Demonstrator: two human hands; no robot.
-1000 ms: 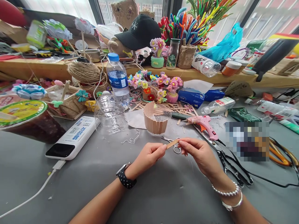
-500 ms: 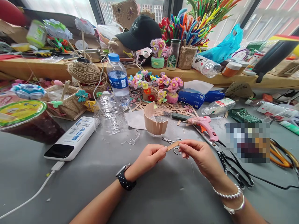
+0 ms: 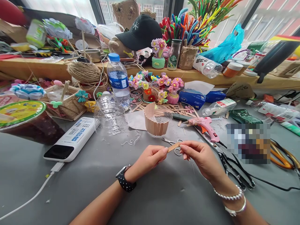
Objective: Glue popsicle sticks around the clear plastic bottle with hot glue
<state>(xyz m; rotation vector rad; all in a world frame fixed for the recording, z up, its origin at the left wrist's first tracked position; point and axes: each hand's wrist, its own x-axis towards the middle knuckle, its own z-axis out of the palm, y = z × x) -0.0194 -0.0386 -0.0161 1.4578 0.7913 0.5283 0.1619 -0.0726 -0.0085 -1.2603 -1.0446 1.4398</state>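
A short flat popsicle stick (image 3: 173,147) is pinched at its two ends between my hands, above the grey table. My left hand (image 3: 152,158) grips its left end with thumb and bent fingers; my right hand (image 3: 199,156) pinches the right end between thumb and forefinger. Just beyond the stick lie small scissors (image 3: 167,141), partly hidden behind it and my fingers. Farther back stands a clear plastic cup base partly lined with upright wooden sticks (image 3: 157,127). To its right rests a pink hot glue gun (image 3: 206,125).
Loose wooden sticks (image 3: 175,109) lie behind the cup. A cut clear bottle (image 3: 110,115), a water bottle (image 3: 118,81) and a white power bank (image 3: 72,139) are on the left. Large black-handled scissors (image 3: 234,172) and a black cable lie right of my right hand.
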